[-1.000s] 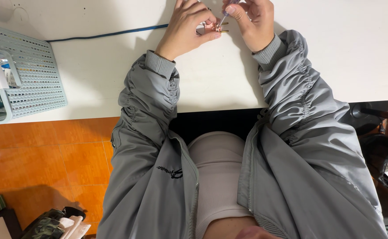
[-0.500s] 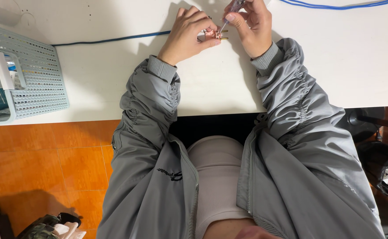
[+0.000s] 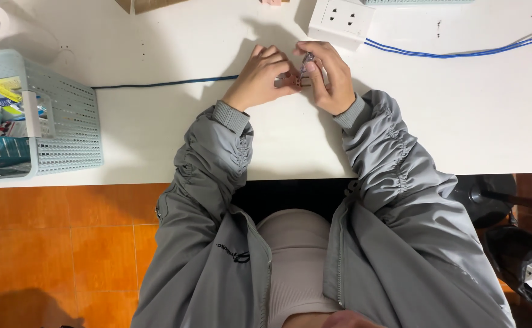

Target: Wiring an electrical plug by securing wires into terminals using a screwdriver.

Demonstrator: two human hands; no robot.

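Both hands meet on the white bench (image 3: 278, 146): left hand (image 3: 260, 76) pinches a small brown part (image 3: 290, 81) steady while right hand (image 3: 330, 76) grips a slim metal tool (image 3: 305, 62) against it.

The small metal piece (image 3: 302, 68) pinched between both hands is too tiny to identify, and the pale perforated plastic basket (image 3: 65, 121) runs off the left edge.

yellow packet (image 3: 2, 88), blue-white tubes (image 3: 2, 109) in basket (image 3: 65, 121), table's left
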